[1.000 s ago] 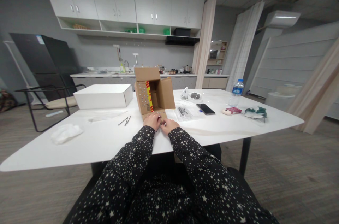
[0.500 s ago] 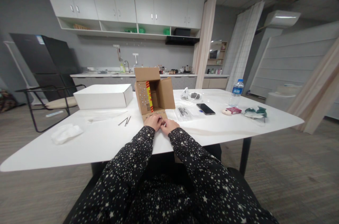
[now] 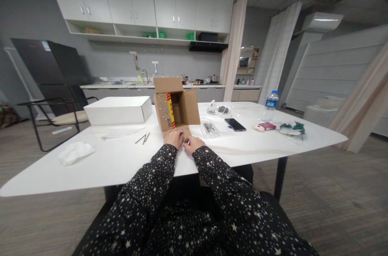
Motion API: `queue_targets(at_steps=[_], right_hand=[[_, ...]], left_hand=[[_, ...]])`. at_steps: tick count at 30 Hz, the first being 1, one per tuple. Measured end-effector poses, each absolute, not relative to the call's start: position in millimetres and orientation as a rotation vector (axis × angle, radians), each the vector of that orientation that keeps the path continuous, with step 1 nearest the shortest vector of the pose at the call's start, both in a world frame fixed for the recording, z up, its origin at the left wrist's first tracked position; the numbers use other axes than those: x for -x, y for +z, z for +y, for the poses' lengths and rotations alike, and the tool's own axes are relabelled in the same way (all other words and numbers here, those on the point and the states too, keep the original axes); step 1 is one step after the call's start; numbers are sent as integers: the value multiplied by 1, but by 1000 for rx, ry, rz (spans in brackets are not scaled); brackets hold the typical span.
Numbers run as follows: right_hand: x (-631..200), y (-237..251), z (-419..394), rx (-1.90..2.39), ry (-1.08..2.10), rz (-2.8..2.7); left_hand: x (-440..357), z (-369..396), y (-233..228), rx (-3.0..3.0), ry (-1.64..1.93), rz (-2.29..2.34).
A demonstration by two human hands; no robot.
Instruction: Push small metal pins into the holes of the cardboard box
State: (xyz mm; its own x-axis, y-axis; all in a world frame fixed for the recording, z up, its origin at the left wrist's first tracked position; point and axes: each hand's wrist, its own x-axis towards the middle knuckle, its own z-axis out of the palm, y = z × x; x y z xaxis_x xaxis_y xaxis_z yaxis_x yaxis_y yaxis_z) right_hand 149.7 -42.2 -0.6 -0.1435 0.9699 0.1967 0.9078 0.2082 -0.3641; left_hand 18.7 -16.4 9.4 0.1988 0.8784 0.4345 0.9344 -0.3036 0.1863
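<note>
Your left hand point(image 3: 174, 138) rests knuckles up on the near flap point(image 3: 178, 131) of the box point(image 3: 177, 104), fingers curled down onto the cardboard and drawn together; whether they pinch anything small under them is too fine to tell. Your right hand point(image 3: 193, 143) lies just beside it, fingertips bent toward the same flap edge and nearly meeting the left hand's, loosely closed rather than spread. What, if anything, sits between those fingertips cannot be made out.

The box stands open on its side near the middle of the table point(image 3: 121, 159), mouth toward you, its top flap raised and the right flap swung outward. The left flap carries rows of small pale dots and a red and yellow strip along its inner edge.

To your left, two thin metal pins point(image 3: 143, 138) lie on the table, apart from the box, with a white carton point(image 3: 118, 110) behind them and a crumpled white cloth point(image 3: 75, 152) nearer the edge. To your right sit a clear packet point(image 3: 212, 129), a phone point(image 3: 235, 124) and a bottle point(image 3: 270, 105).
</note>
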Motion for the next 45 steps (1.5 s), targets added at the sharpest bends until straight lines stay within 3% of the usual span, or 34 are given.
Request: queue_targets(at_steps=[45], right_hand=[[-149,-3,-39,1762,208,-2111]], left_hand=[[-18,-12,4,2352,-900,-1730]])
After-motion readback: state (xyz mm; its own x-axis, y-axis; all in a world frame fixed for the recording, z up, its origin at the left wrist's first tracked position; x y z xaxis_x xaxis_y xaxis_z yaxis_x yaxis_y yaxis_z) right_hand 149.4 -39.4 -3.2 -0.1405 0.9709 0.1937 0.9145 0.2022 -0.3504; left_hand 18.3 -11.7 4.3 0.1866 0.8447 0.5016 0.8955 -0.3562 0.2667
